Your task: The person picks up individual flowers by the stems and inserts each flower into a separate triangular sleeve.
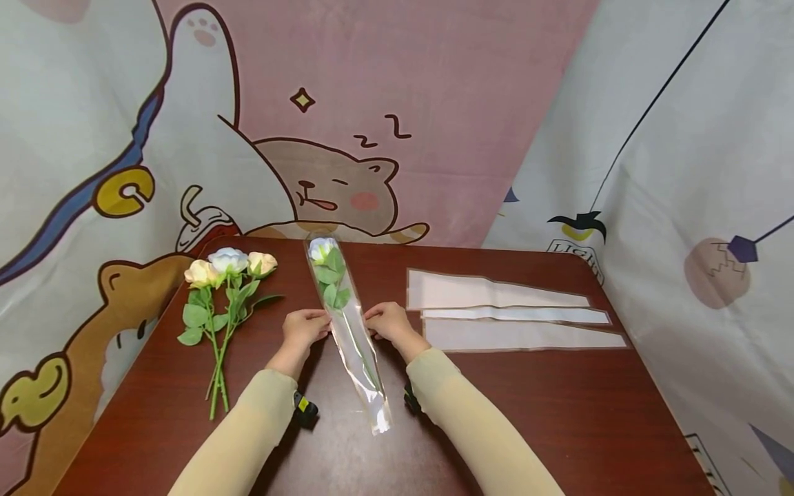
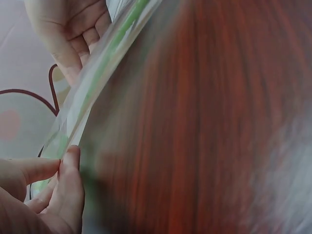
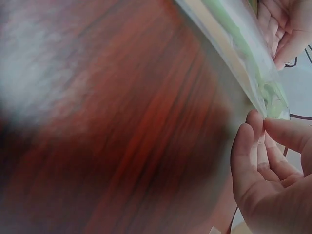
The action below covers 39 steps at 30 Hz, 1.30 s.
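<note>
A single pale blue artificial rose point(image 1: 323, 249) with green leaves lies inside a long clear flower sleeve point(image 1: 356, 344), its stem running down toward the narrow end. My left hand point(image 1: 306, 326) pinches the sleeve's left edge between thumb and fingers, as the left wrist view shows at the fingertips point(image 2: 71, 157). On the opposite side my right hand point(image 1: 389, 322) pinches the right edge; in the right wrist view its thumb and forefinger meet at the film's border point(image 3: 253, 100). The sleeve slants across the middle of the table, blossom end farthest away.
To the left lie three more artificial roses, a blue one point(image 1: 229, 260) between cream ones point(image 1: 201, 273), stems crossed. Several flat white sleeves point(image 1: 496, 289) lie on the right of the brown table point(image 1: 558, 413). A cartoon-printed cloth point(image 1: 459, 138) hangs behind the table.
</note>
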Tool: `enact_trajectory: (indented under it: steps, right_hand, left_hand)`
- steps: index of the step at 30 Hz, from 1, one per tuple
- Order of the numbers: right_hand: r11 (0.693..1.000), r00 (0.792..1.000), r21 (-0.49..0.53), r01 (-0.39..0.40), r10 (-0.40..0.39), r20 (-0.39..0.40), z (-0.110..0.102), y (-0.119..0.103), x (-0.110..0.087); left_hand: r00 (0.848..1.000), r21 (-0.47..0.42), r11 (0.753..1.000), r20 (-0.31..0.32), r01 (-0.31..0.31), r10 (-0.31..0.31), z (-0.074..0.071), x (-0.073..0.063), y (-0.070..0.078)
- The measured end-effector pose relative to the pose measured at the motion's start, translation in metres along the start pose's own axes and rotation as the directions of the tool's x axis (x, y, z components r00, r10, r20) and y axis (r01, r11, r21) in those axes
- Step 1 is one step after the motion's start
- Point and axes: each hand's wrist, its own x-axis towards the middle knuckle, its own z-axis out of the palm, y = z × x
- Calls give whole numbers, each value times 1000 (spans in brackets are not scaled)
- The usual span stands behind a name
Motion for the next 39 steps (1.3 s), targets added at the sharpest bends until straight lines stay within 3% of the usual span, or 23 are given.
enact_trajectory:
  steps: [10,18,25,28,34,39]
  right_hand:
    - [996,1000,-89,5,-8,-28,13,-9,9]
    - [994,1000,-109,5,-8,-25,15,-11,10]
    - [986,998,-157,58,-57,9,-1,-5,10]
    - [983,998,-174,64,-62,14,-18,-1,10]
    - [987,998,-162,22,-31,-52,-62,13,10]
    - [987,993,-162,-18,-1,-120,-94,25,10]
  left_hand:
    - [1000,97,995,2,20,-20,-14,10,4]
    - [999,131,991,0,37,-37,-16,10,8]
    - [1000,184,983,-17,-17,21,-17,10,7]
    - [996,275,959,-48,-62,79,-17,11,6]
    - [980,464,876,-71,-133,187,-20,13,6]
    - [981,496,858,-53,-137,187,-20,11,7]
